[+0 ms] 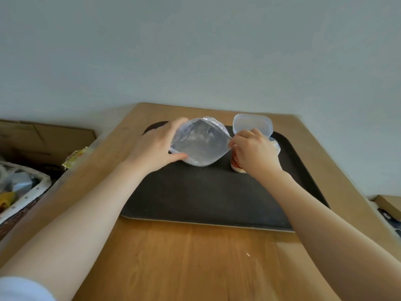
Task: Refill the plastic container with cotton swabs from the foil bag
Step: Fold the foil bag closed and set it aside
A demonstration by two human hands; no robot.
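Note:
A silvery foil bag (pixel 200 141) is held above the black tray (pixel 206 198), its mouth spread wide toward me and its inside shiny. My left hand (pixel 157 148) grips the bag's left edge, thumb below and fingers over the top. My right hand (pixel 253 152) pinches the bag's right edge. Behind my right hand stands the clear plastic container (pixel 252 124) with its hinged lid flipped up; its body is mostly hidden by the hand. Whether the bag holds any cotton swabs is not visible.
The tray lies on a wooden table (pixel 195 261) set against a pale wall. A small red and white object (pixel 237 167) sits under my right hand. Left of the table are a cardboard box (pixel 43 137) and a white basket (pixel 23 192) of items.

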